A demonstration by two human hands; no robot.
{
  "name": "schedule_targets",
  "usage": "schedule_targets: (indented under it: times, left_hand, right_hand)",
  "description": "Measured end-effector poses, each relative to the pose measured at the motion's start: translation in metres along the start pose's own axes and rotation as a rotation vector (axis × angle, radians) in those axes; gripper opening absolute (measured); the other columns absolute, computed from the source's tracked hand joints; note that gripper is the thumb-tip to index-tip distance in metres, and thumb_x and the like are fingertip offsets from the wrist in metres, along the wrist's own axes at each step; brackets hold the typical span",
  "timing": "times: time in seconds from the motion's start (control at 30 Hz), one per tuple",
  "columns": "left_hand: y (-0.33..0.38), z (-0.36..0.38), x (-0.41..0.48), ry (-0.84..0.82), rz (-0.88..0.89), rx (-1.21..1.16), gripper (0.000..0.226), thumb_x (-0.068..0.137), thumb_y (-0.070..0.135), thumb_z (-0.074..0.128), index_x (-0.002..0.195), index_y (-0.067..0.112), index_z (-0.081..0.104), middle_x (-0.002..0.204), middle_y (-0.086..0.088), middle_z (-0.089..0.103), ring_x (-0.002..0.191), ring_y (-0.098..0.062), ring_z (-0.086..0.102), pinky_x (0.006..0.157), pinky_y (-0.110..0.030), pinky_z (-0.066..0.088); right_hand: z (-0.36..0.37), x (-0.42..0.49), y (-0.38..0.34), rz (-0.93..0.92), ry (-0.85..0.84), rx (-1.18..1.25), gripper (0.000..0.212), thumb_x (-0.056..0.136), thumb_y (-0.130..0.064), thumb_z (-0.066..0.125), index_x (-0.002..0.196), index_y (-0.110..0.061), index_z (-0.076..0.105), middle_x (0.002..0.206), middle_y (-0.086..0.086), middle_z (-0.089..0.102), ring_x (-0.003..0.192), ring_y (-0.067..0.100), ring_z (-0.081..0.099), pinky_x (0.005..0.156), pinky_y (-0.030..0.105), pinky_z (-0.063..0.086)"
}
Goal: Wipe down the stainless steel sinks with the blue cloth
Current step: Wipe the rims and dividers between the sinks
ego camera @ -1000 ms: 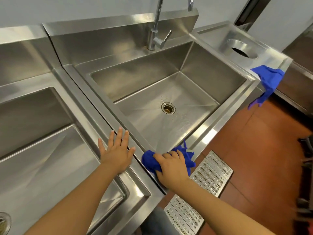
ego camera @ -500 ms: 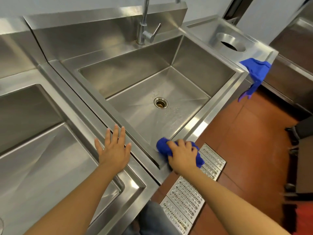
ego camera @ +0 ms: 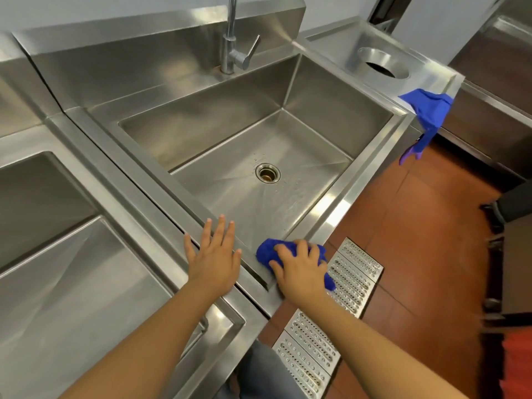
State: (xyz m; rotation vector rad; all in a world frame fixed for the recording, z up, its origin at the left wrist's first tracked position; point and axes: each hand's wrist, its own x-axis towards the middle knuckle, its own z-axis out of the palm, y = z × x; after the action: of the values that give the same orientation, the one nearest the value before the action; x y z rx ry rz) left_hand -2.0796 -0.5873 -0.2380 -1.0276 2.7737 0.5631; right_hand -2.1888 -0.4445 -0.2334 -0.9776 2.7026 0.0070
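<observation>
Sink front rim (ego camera: 339, 203): your right hand (ego camera: 299, 269) clutches the blue cloth (ego camera: 266, 251), left hand (ego camera: 214, 260) flat and spread; apply even pressure in overlapping strokes.

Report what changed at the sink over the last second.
The right hand slid the blue cloth slightly rightward along the sink's front rim, off the near-left corner. The left hand edged toward that basin. Nothing was taken up or released: right still grips the cloth, left still lies flat on the divider.
</observation>
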Motion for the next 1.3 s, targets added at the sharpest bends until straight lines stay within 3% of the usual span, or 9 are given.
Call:
schedule_targets:
  times: [0.17,0.33,0.53,0.8,0.9,1.07,1.17,1.3]
  left_hand:
    - [-0.008,-0.004,-0.002,-0.020,-0.013,0.003,0.060,0.102,0.045,0.018,0.154,0.025,-0.006,0.160,0.003,-0.016,0.147,-0.021,-0.017,0.113,-0.056,-0.012]
    - [-0.012,-0.003,0.008,-0.036,-0.028,0.014,0.060,0.102,0.044,0.017,0.153,0.024,-0.008,0.161,0.002,-0.015,0.147,-0.022,-0.016,0.113,-0.057,-0.012]
    - [0.008,0.004,0.027,-0.034,0.043,-0.006,0.060,0.102,0.042,0.018,0.153,0.023,-0.006,0.161,0.001,-0.013,0.147,-0.021,-0.014,0.113,-0.057,-0.010]
    - [0.014,0.006,0.032,-0.055,0.001,0.005,0.059,0.102,0.042,0.018,0.154,0.024,-0.006,0.161,0.003,-0.012,0.147,-0.019,-0.015,0.112,-0.056,-0.013]
    - [0.023,0.009,0.041,-0.073,-0.015,0.056,0.060,0.102,0.043,0.016,0.154,0.023,-0.007,0.161,0.003,-0.013,0.147,-0.019,-0.015,0.111,-0.058,-0.014]
    - [0.056,0.006,0.079,-0.063,0.025,0.115,0.060,0.102,0.043,0.016,0.153,0.020,-0.007,0.161,0.000,-0.012,0.148,-0.020,-0.013,0.111,-0.059,-0.013]
    - [0.085,0.002,0.102,-0.067,0.022,0.082,0.060,0.103,0.043,0.016,0.154,0.021,-0.007,0.161,0.001,-0.012,0.148,-0.020,-0.013,0.111,-0.058,-0.013]
    - [0.107,0.004,0.120,-0.103,0.034,0.076,0.060,0.103,0.043,0.015,0.153,0.022,-0.010,0.161,0.002,-0.014,0.147,-0.019,-0.015,0.113,-0.055,-0.012]
  right_hand:
    - [-0.017,0.047,0.020,0.169,0.025,0.035,0.039,0.098,-0.049,0.039,0.132,-0.030,0.043,0.140,0.010,0.030,0.128,0.036,0.025,0.096,0.055,0.037]
    - [-0.001,0.008,0.000,0.101,0.091,0.066,0.036,0.095,-0.046,0.044,0.127,-0.029,0.048,0.144,0.008,0.030,0.132,0.036,0.023,0.100,0.054,0.031]
    - [0.005,0.016,0.012,0.032,0.146,0.060,0.035,0.094,-0.043,0.049,0.123,-0.024,0.054,0.135,0.012,0.041,0.124,0.038,0.033,0.091,0.053,0.037]
    - [-0.031,0.090,0.051,0.260,0.086,0.206,0.040,0.093,-0.046,0.050,0.129,-0.030,0.049,0.136,0.008,0.036,0.126,0.033,0.029,0.099,0.054,0.035]
    - [-0.009,0.063,0.045,0.191,0.262,0.206,0.034,0.091,-0.044,0.052,0.120,-0.027,0.057,0.136,0.008,0.042,0.126,0.034,0.032,0.097,0.055,0.036]
    - [0.000,0.069,0.057,0.084,0.352,0.213,0.031,0.076,-0.042,0.053,0.097,-0.025,0.066,0.114,0.008,0.058,0.107,0.038,0.048,0.078,0.054,0.043]
    - [-0.010,0.104,0.086,0.063,0.300,0.183,0.028,0.081,-0.037,0.057,0.105,-0.024,0.063,0.121,0.007,0.052,0.112,0.036,0.041,0.085,0.052,0.037]
    - [-0.043,0.175,0.134,0.217,0.196,0.210,0.032,0.089,-0.036,0.052,0.119,-0.025,0.056,0.132,0.006,0.041,0.122,0.033,0.030,0.094,0.050,0.033]
